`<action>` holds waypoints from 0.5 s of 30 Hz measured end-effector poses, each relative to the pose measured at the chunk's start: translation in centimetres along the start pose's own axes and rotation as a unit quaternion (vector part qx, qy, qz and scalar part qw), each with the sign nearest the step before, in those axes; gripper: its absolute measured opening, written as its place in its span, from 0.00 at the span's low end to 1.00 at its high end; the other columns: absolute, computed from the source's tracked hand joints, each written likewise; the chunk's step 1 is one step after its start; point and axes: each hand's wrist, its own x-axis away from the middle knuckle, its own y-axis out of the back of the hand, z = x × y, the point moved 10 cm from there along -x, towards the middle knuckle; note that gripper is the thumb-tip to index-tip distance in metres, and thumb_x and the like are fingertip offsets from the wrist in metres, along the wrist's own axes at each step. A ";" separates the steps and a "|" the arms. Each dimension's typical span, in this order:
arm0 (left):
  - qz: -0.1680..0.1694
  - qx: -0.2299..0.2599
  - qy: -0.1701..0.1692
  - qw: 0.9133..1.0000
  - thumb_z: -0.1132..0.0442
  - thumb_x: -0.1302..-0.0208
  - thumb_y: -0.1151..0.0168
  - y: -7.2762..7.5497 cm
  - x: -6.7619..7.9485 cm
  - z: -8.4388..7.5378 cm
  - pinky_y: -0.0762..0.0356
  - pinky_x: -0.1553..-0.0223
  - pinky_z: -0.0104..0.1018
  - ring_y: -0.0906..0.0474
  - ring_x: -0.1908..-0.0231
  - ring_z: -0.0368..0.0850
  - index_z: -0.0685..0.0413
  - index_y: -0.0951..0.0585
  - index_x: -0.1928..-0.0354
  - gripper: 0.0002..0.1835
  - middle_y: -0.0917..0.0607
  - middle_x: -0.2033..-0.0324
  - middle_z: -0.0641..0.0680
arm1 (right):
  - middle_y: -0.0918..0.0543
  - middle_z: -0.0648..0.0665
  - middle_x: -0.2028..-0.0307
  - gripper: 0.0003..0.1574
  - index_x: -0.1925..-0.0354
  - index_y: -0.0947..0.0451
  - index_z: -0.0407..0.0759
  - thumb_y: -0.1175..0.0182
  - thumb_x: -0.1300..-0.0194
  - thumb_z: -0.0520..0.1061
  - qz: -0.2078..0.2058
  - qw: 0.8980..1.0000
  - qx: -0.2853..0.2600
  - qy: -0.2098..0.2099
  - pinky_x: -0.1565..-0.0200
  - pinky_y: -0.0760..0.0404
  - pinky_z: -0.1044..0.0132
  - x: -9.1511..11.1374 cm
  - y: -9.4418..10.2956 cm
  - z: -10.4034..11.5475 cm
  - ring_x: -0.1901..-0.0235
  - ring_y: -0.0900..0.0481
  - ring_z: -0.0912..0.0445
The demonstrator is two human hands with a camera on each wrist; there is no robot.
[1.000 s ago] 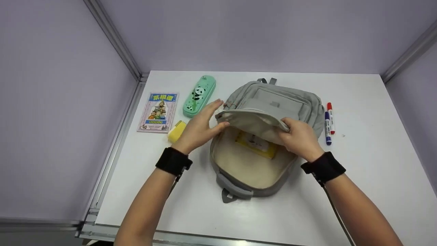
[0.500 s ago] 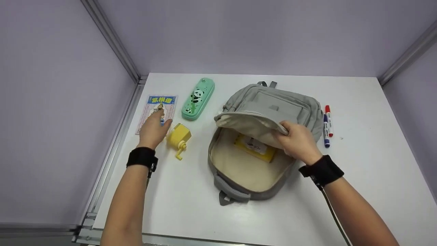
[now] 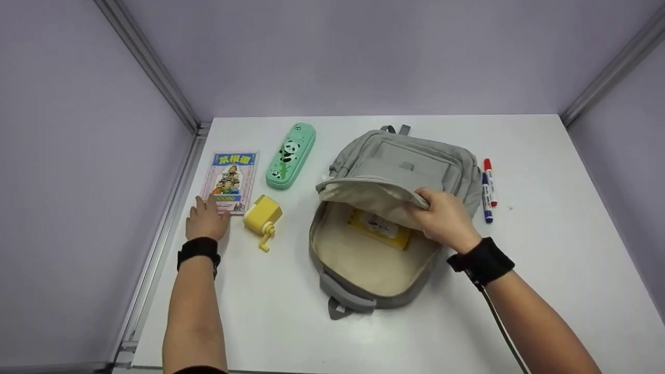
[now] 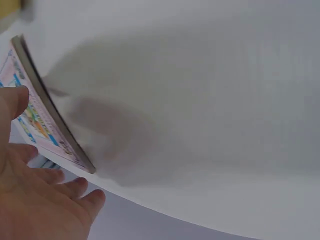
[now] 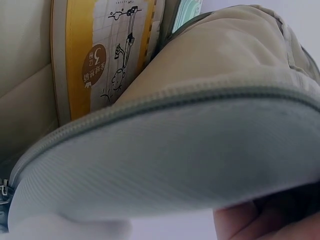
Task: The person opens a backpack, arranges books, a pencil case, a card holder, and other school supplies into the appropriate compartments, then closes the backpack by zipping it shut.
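Observation:
A grey backpack [image 3: 410, 156] lies unzipped on the table, its cream lining showing. My right hand [image 3: 444, 218] grips the edge of its raised front flap [image 5: 165, 160]. Inside, partly under the flap, lies a yellow book [image 3: 379, 228] with a white label. My left hand [image 3: 207, 221] is at the near edge of a pink and blue book [image 3: 228, 179], fingers spread. In the left wrist view the thumb lies in front of the book's cover [image 4: 37, 117]; whether the fingers touch it I cannot tell.
Right of the pink book stands a yellow pencil sharpener [image 3: 262, 215] with a crank. A green panda pencil case [image 3: 291, 156] lies behind it. Red [image 3: 490, 182] and blue [image 3: 487, 198] markers lie right of the backpack. Walls border the white table [image 3: 561, 249].
My left hand has left the backpack's opening and moved left, past the pencil sharpener, to the near edge of the pink book. My right hand keeps holding the flap up.

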 end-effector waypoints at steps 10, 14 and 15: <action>-0.021 -0.053 -0.021 0.998 0.48 0.19 0.64 -0.8 0.0 0.1 0.52 0.29 0.67 0.50 0.29 0.78 0.71 0.41 0.25 0.35 0.42 0.28 0.77 | 0.21 0.50 0.78 0.10 0.62 0.15 0.46 0.35 0.31 0.51 0.008 1.000 0.001 -0.004 0.77 0.29 0.57 0.0 -0.1 0.1 0.82 0.27 0.54; -0.057 -0.034 0.006 0.998 0.46 0.21 0.54 -0.5 -0.1 0.8 0.39 0.35 0.66 0.37 0.37 0.78 0.79 0.35 0.34 0.36 0.33 0.39 0.79 | 0.21 0.50 0.78 0.10 0.63 0.16 0.46 0.35 0.31 0.51 0.009 1.000 0.005 -0.005 0.77 0.30 0.57 0.1 -0.1 -0.1 0.81 0.27 0.53; -0.059 -0.022 0.021 0.998 0.45 0.22 0.52 -0.5 -0.1 1.2 0.38 0.35 0.65 0.36 0.38 0.78 0.79 0.35 0.35 0.37 0.34 0.39 0.79 | 0.21 0.50 0.77 0.10 0.63 0.16 0.46 0.35 0.31 0.51 0.010 1.000 0.006 -0.004 0.76 0.30 0.57 0.1 -0.2 -0.1 0.81 0.27 0.53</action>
